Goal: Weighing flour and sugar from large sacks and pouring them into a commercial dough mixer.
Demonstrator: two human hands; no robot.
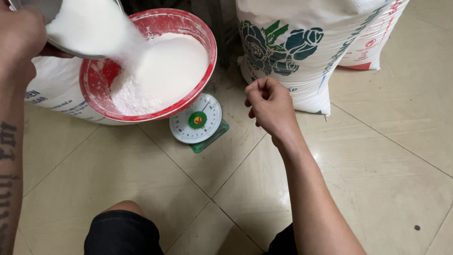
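A: What is the left hand (19,35) doing at the far left?

B: It is wrapped around the rim of a metal bowl (56,9), tipped so that white powder (89,23) streams down into the red basin (186,23). The fingers are closed on the bowl's edge, thumb side toward the camera.

A: And where does the basin sit?

B: On top of a green dial scale (198,120) standing on the tiled floor (141,179). The basin already holds a smooth mound of the same white powder, and its inner wall is dusted with it.

A: The right hand (269,104)?

B: It holds nothing. The fingers are curled loosely together, and it hovers just right of the scale, in front of a white sack with a printed rose (302,47).

A: How would that bowl handle, in your view?

B: Rigid and probably slick, and likely rather heavy while full. The powder is loose and shifts as it tilts, so a firm grip on the rim looks sensible. The basin overhangs the small scale, so I judge it could tip if nudged; taking it by opposite sides of the rim seems safest.

A: Anything else nearby?

B: Another white sack (56,97) behind the basin, and the person's knee (122,226) close to the camera.
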